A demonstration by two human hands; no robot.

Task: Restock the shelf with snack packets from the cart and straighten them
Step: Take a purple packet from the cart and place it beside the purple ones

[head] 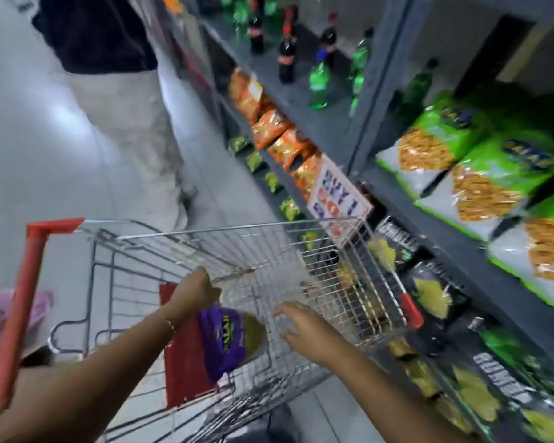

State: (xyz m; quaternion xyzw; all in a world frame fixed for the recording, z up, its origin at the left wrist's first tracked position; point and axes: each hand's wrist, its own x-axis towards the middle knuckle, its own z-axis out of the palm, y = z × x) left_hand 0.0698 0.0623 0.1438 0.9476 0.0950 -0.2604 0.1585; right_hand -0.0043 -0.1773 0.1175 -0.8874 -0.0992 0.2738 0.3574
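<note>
Reaching: your left hand curls over the cart wire.
Right hand: spread, empty.
Purple packet: pinch its top edge, lift straight.

Soda bottles stand upright; promo sign hangs tilted.

Even, cool overhead light; pale glare patches lie on the floor. Motion blur smears the whole frame, worst on the bottles and green packets. Wide-angle distortion tilts the shelf and bends the cart.
</note>
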